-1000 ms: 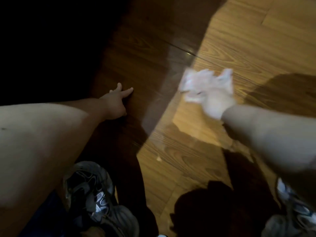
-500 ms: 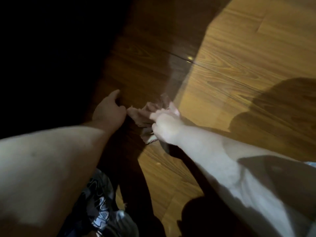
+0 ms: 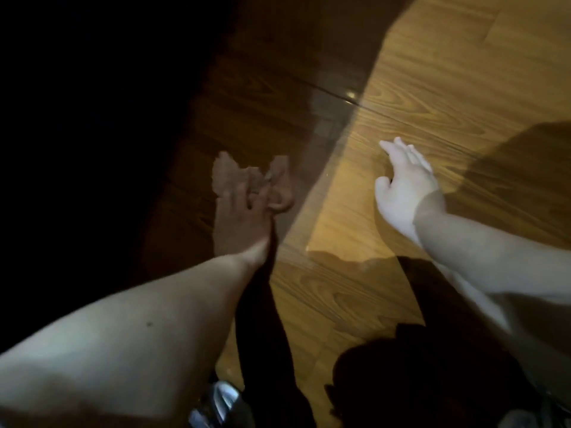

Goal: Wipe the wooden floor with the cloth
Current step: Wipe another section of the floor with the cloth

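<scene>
Wooden floor (image 3: 432, 88) half in shadow, our left hand (image 3: 238, 220) clutching the crumpled cloth (image 3: 228, 171), our right hand (image 3: 401, 186) loose-fingered, holding nothing

The forearms (image 3: 139, 335) are bare, one foot in a silver-grey trainer (image 3: 217, 403).

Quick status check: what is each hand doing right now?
Left hand: grips the cloth, fingers curled into it.
Right hand: open, fingers straight, holding nothing.
</scene>
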Available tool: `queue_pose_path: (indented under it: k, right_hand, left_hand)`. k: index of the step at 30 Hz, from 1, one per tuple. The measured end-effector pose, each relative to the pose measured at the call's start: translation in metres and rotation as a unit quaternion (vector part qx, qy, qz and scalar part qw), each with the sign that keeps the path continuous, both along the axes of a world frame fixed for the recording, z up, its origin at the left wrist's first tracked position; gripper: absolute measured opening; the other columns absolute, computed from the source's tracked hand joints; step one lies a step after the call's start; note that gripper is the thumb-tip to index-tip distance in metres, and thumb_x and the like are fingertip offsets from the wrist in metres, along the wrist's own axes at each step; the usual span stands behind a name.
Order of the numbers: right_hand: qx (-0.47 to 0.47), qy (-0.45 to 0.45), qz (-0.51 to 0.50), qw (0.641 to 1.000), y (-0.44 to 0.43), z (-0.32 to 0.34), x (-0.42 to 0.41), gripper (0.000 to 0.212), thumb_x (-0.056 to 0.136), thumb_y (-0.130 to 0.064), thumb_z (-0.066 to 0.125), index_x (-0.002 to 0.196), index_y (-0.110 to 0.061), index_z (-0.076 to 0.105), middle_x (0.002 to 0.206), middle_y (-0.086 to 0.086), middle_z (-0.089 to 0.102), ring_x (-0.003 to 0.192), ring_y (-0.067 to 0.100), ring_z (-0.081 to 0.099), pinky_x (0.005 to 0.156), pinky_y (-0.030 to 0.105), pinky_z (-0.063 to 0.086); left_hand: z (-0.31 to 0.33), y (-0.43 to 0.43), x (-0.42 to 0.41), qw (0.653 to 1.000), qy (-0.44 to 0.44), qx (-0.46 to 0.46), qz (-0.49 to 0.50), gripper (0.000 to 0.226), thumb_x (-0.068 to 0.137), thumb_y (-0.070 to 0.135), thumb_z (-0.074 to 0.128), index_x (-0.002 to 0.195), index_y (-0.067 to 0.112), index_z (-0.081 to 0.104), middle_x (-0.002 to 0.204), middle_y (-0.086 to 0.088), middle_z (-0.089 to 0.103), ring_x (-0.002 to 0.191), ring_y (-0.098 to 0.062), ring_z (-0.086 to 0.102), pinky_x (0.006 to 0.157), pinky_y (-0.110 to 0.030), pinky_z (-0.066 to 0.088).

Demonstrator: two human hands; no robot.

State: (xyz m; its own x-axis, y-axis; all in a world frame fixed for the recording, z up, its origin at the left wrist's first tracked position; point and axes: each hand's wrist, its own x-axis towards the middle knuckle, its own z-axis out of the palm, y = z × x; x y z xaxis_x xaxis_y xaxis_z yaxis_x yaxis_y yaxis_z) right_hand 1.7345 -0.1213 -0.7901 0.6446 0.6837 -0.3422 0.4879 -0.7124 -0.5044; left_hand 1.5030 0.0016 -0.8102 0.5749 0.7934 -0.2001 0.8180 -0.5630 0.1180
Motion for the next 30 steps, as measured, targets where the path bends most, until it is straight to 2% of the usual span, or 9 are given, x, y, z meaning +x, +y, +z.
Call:
queue_pose_path:
  k: [5,8,11,15,17,19,22,25,30]
  right_hand:
    - [-0.012,-0.019,0.012,1.0,0.012,0.005,0.011,0.059,0.093,-0.018,0.039,0.15,-0.032,0.028,0.161,-0.01,0.014,0.149,0.011,0.005,0.121,0.038,0.012]
    - [-0.032,-0.03,0.03,0.999,0.025,0.003,0.023,0.061,0.093,-0.019,0.04,0.151,-0.03,0.025,0.163,-0.005,0.009,0.15,0.016,0.001,0.121,0.038,0.007]
    - [-0.061,-0.023,0.039,0.997,0.04,0.0,0.03,0.062,0.095,-0.02,0.038,0.153,-0.03,0.02,0.163,-0.002,0.002,0.15,0.02,-0.003,0.121,0.041,0.004]
    - [-0.075,-0.033,0.048,0.995,0.062,-0.003,0.039,0.062,0.095,-0.022,0.036,0.153,-0.033,0.019,0.163,-0.002,-0.001,0.15,0.021,-0.005,0.121,0.043,0.002]
    - [-0.078,-0.041,0.049,0.995,0.063,-0.004,0.039,0.061,0.095,-0.022,0.036,0.152,-0.034,0.02,0.163,-0.003,-0.001,0.15,0.02,-0.005,0.121,0.042,0.001]
    - [-0.081,-0.05,0.059,0.994,0.068,-0.008,0.043,0.06,0.094,-0.023,0.036,0.152,-0.035,0.021,0.163,-0.003,-0.001,0.15,0.02,-0.005,0.121,0.042,0.001]
    - [-0.077,-0.061,0.066,0.993,0.075,-0.012,0.044,0.06,0.095,-0.023,0.036,0.152,-0.035,0.021,0.163,-0.003,0.0,0.15,0.02,-0.005,0.121,0.042,0.0]
    - [-0.079,-0.065,0.069,0.992,0.08,-0.017,0.047,0.057,0.097,-0.024,0.034,0.152,-0.034,0.022,0.164,-0.001,0.001,0.15,0.022,-0.005,0.12,0.044,-0.001]
    - [-0.064,-0.117,0.048,0.99,0.083,-0.02,0.067,0.053,0.1,-0.026,0.035,0.152,-0.03,0.025,0.163,0.001,0.006,0.15,0.024,-0.002,0.119,0.048,-0.002]
  left_hand:
    - [0.004,0.065,-0.033,0.958,0.001,-0.017,0.285,0.069,0.094,0.041,0.045,0.148,0.003,0.023,0.156,-0.024,0.008,0.145,-0.039,0.003,0.118,-0.051,0.01]
    - [0.005,0.062,-0.022,0.942,-0.061,-0.062,0.323,0.059,0.101,0.033,0.03,0.148,-0.001,0.018,0.156,-0.026,0.006,0.144,-0.042,0.0,0.117,-0.055,0.005]
    - [-0.007,0.001,-0.008,0.993,-0.019,-0.074,0.085,0.054,0.101,0.018,0.019,0.15,-0.002,0.006,0.155,-0.031,-0.001,0.142,-0.05,-0.002,0.115,-0.06,0.004]
    - [-0.008,-0.038,0.007,0.971,-0.03,-0.145,-0.189,0.061,0.099,0.038,0.024,0.154,0.02,0.002,0.159,-0.001,-0.01,0.147,-0.022,-0.013,0.119,-0.04,-0.007]
    - [-0.005,-0.022,0.007,0.977,-0.011,-0.098,-0.187,0.061,0.098,0.038,0.022,0.154,0.015,0.01,0.161,-0.011,0.0,0.148,-0.026,-0.005,0.119,-0.046,0.007]
    - [-0.008,0.011,0.005,0.997,-0.048,-0.025,-0.056,0.057,0.1,0.024,0.034,0.148,-0.003,0.024,0.155,-0.027,0.016,0.145,-0.04,0.015,0.115,-0.053,0.02]
    - [-0.006,0.08,-0.004,0.992,-0.004,0.056,0.112,0.06,0.102,0.021,0.032,0.149,-0.007,0.008,0.155,-0.031,0.003,0.145,-0.044,0.003,0.117,-0.053,0.005]
    - [-0.007,0.129,-0.004,0.981,-0.001,-0.006,0.192,0.063,0.102,0.032,0.026,0.153,0.006,-0.001,0.158,-0.022,-0.008,0.146,-0.037,-0.01,0.117,-0.052,-0.005]
    - [-0.014,0.073,0.042,0.983,-0.041,0.032,-0.175,0.057,0.098,0.026,0.029,0.149,0.002,0.024,0.156,-0.022,0.019,0.144,-0.041,0.015,0.114,-0.056,0.015]
